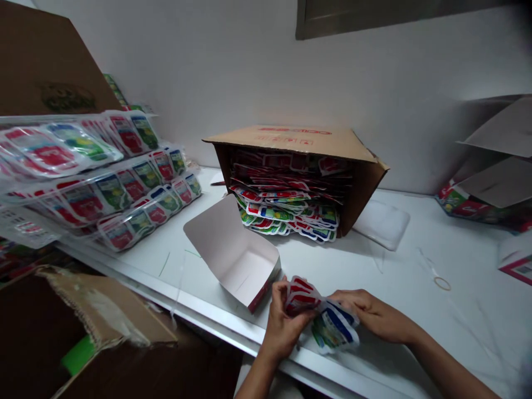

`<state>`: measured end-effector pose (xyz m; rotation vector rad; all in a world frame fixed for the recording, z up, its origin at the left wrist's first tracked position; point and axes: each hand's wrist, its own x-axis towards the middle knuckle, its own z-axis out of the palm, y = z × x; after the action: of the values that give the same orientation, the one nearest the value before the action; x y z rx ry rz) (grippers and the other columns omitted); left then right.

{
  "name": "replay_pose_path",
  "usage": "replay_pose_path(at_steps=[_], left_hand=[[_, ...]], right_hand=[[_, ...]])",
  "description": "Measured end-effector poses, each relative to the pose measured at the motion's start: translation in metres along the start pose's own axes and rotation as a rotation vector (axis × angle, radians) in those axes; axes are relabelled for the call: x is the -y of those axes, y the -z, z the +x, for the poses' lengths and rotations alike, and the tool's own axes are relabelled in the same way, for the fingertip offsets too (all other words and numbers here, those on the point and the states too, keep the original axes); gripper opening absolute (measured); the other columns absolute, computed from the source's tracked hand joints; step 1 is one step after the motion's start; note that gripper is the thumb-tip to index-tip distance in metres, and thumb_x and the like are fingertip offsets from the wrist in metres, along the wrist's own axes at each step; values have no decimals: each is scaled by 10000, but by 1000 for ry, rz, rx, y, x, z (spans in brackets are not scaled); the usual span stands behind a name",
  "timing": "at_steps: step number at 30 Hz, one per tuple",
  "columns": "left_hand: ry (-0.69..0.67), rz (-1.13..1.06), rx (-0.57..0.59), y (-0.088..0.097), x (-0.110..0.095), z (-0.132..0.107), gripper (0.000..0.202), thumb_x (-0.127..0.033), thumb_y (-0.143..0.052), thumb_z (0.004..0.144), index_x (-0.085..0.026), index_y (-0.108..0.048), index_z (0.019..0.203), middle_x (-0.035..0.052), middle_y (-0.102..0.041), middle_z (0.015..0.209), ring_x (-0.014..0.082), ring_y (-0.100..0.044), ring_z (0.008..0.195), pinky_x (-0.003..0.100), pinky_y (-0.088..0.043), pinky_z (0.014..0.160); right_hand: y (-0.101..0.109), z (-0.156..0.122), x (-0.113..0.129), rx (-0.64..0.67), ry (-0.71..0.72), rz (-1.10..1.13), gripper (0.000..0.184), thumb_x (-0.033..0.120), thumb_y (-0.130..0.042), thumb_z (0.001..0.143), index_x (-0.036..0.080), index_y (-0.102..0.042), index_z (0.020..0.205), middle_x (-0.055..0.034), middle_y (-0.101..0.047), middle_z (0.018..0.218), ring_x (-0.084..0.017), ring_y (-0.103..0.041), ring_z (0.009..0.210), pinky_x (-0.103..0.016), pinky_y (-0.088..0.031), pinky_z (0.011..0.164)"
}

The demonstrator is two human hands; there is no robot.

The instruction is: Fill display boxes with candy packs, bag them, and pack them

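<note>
Near the table's front edge, both my hands grip small printed sachets. My left hand (285,321) is closed on red sachets (302,295), thumb across their lower edge. My right hand (369,313) is closed at the upper right side of blue-and-green sachets (334,327), which hang below the red ones and slightly overlap them. Whether the two groups are joined I cannot tell. Just left of my left hand stands a small carton (233,249) with its white lid raised; its visible inside is bare. Behind, a cardboard box (291,138) on its side holds many stacked sachets (286,210).
At the left, clear-wrapped rows of sachets (100,194) are piled on the table. An opened cardboard box (112,310) stands below its edge. A white packet (382,221), a rubber band (441,284) and more cartons (499,183) lie to the right.
</note>
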<state>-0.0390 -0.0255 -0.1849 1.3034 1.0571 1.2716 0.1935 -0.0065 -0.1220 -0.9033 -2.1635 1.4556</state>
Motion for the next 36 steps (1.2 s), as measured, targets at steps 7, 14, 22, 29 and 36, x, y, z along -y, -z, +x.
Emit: replay_pose_path(at_steps=[7, 14, 22, 29, 36], left_hand=[[-138, 71, 178, 3, -10, 5, 237, -250, -825, 670, -188, -702, 863, 40, -715, 865, 223, -672, 927, 437, -416, 1048], [-200, 100, 188, 2, -12, 4, 168, -298, -791, 733, -203, -692, 831, 35, -737, 807, 207, -682, 862, 431, -456, 990], [-194, 294, 55, 5, -9, 2, 188, -362, -771, 737, -195, -710, 799, 91, -243, 1577, 348, -170, 1463, 546, -189, 1171], [-130, 69, 88, 1, -4, 0, 715, -267, -791, 728, -239, -402, 1327, 19, -710, 924, 201, -693, 886, 530, -280, 1127], [-184, 136, 185, 5, -17, 3, 149, -271, -759, 752, -177, -686, 842, 86, -691, 977, 205, -664, 892, 317, -511, 838]], right_hand=[[75, 83, -46, -554, -213, -790, 428, 303, -387, 939, 178, -560, 1310, -131, -612, 1285, -295, -502, 1245, -455, -364, 1064], [99, 108, -71, -531, -232, -978, 400, 190, -435, 880, 114, -627, 1223, -206, -646, 1192, -372, -553, 1110, -510, -389, 948], [28, 14, -11, -284, 45, -659, 360, 298, -377, 982, 216, -629, 1226, -112, -693, 1091, -233, -607, 964, -390, -458, 877], [37, 29, 10, -19, 19, -278, 495, 433, -254, 1019, 210, -686, 1110, -58, -723, 1009, -170, -659, 906, -297, -508, 854], [93, 128, -62, -570, -135, -760, 427, 346, -435, 942, 140, -560, 1295, -180, -595, 1287, -324, -488, 1233, -512, -348, 1040]])
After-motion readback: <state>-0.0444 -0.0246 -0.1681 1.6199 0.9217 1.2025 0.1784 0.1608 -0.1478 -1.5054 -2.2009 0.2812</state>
